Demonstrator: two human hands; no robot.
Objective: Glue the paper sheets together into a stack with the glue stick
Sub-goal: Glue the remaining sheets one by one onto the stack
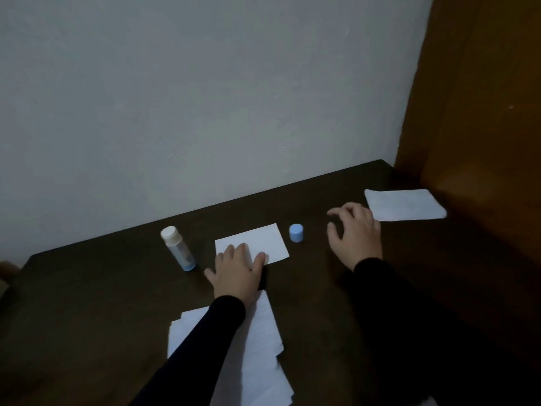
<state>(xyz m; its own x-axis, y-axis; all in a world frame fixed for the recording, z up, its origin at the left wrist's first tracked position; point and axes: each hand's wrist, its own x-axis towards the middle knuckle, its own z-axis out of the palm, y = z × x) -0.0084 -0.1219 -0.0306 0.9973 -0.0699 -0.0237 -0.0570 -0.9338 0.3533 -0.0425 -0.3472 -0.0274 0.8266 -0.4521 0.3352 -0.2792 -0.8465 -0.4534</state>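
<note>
A small white paper sheet (257, 240) lies flat in the middle of the dark table (87, 288). My left hand (235, 269) presses its near left corner with straight fingers. The uncapped glue stick (177, 248) stands upright just left of the sheet, white tip up. Its blue cap (296, 232) sits to the right of the sheet. My right hand (355, 234) hovers right of the cap with fingers spread and loosely bent, holding nothing. Another white sheet or stack (405, 204) lies at the far right. Several loose sheets (257, 347) lie under my left forearm.
A pale wall (205, 98) runs along the table's far edge. A brown wooden panel (480, 112) rises at the right, close to the far right paper. The table's left edge shows near the frame's left side.
</note>
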